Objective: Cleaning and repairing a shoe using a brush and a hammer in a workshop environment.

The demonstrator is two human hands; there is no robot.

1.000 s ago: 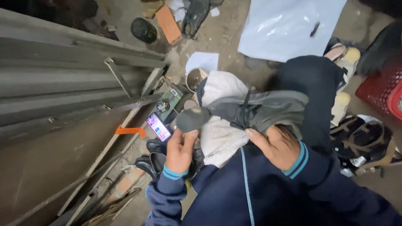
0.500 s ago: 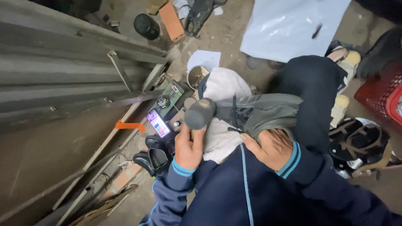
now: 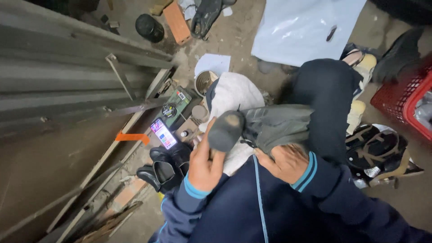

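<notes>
Grey fabric shoe (image 3: 274, 126) lies on the lap over a white cloth (image 3: 234, 96). Left hand (image 3: 204, 164) grips its rounded toe; right hand (image 3: 285, 162) clamps the upper. Risk: loose toe grip, shoe slides to the dirt floor (image 3: 243, 40)

Left hand (image 3: 204, 164): raised at near centre, back toward the camera; fingers curled upward, thumb extended toward the right; dark blue sleeve with light blue cuff at the wrist; forearm ran down to the near left. Right hand (image 3: 285, 162): lay just right of the left, palm down, fingers bent and spread leftward; matching striped cuff; forearm extended to the near right.
</notes>
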